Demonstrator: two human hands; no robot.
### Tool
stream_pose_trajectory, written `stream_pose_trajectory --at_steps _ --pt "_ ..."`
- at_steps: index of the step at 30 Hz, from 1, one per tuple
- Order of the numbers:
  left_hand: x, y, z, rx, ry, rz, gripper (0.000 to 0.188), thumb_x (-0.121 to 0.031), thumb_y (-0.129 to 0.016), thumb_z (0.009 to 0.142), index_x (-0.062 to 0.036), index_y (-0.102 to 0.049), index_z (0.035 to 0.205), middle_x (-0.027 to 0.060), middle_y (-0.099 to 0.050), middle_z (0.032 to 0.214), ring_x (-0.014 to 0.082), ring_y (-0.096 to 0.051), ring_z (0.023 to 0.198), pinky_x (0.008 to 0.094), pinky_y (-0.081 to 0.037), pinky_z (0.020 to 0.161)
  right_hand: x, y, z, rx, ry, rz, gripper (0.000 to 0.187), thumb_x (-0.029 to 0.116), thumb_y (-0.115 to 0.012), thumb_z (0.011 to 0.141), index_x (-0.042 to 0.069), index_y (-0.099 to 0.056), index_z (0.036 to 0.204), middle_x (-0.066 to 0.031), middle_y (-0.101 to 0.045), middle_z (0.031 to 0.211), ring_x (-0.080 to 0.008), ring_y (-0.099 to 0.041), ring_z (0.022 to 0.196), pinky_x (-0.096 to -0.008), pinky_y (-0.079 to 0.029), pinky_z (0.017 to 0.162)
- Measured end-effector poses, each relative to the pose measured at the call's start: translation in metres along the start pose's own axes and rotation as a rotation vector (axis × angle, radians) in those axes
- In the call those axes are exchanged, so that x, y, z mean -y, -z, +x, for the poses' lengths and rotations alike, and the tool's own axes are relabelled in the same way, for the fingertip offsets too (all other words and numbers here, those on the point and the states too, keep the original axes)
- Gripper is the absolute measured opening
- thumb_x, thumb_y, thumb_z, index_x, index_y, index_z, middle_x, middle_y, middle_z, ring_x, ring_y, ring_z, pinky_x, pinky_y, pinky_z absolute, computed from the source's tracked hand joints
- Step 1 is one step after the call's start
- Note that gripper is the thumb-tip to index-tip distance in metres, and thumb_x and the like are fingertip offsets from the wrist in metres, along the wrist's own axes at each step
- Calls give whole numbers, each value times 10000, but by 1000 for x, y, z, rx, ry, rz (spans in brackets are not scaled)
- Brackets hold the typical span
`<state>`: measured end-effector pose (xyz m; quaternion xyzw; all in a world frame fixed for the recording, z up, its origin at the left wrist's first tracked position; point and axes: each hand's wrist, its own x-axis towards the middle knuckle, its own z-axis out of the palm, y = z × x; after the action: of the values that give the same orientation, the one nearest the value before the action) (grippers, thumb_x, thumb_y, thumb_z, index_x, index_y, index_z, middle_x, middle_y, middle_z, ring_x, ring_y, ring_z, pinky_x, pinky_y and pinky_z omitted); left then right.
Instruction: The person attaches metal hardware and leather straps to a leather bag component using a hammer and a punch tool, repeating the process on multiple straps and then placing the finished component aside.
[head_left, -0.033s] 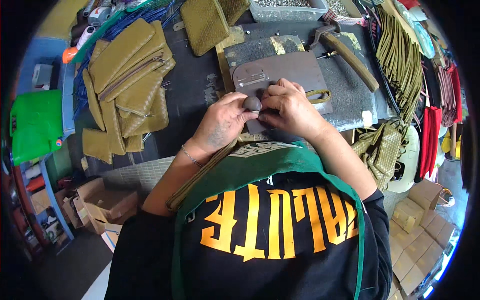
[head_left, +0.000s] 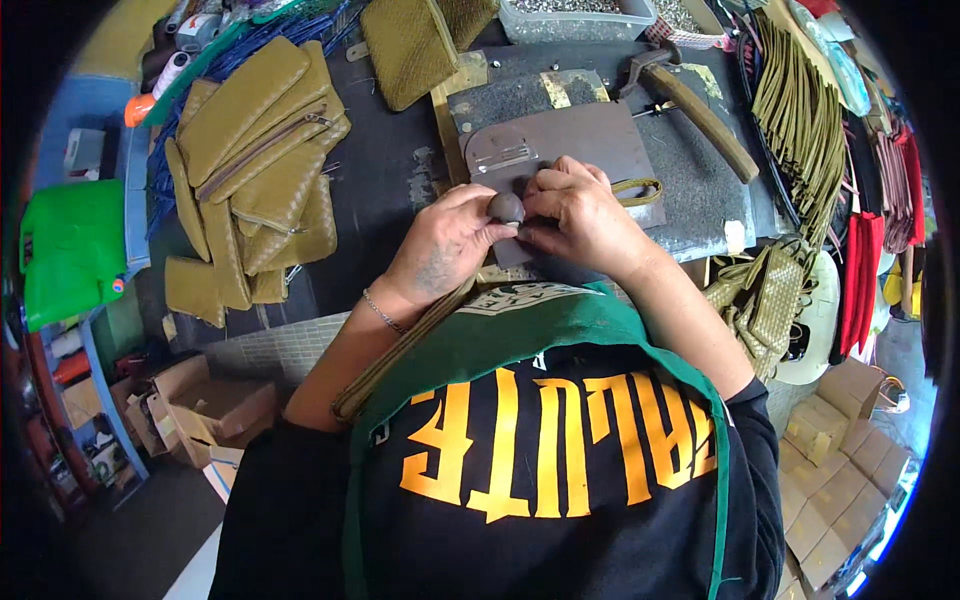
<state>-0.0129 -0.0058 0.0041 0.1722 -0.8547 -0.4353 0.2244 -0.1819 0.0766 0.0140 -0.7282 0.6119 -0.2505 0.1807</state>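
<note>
Near the front edge of the counter (head_left: 388, 150), I saw the left hand (head_left: 440, 240) grasping a knob (head_left: 506, 208) over a sheet (head_left: 590, 130), the right hand (head_left: 580, 215) alongside with fingers curled, their hold hidden from me.

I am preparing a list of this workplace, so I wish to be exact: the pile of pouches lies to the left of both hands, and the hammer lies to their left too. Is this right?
Not fully: the hammer lies beyond the right hand and to its right, as the head view shows. The pile of pouches does lie to the left of both hands.
</note>
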Motion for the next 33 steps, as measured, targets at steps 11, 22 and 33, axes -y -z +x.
stream_pose_trajectory --at_steps 11,22,33 --pt "3 -3 -5 -4 1 -63 149 52 -578 708 -2 -569 847 78 -561 808 201 -565 751 286 -465 672 0 6 3 78 -37 57 251 140 -681 596 112 -627 839 -31 -554 795 -243 -496 867 -369 -379 775" --pt "5 1 -4 50 -147 87 241 12 -593 636 37 -537 869 129 -533 882 269 -537 809 327 -450 729 20 23 1 -120 274 414 238 1 -653 651 54 -645 883 -85 -609 854 -222 -599 795 -287 -488 676" --pt "7 0 -2 15 -161 41 209 -26 -641 622 5 -569 816 112 -563 835 269 -533 780 337 -438 706 20 35 2 -27 242 452 294 90 -667 643 50 -631 932 -94 -588 958 -233 -558 906 -324 -438 787"
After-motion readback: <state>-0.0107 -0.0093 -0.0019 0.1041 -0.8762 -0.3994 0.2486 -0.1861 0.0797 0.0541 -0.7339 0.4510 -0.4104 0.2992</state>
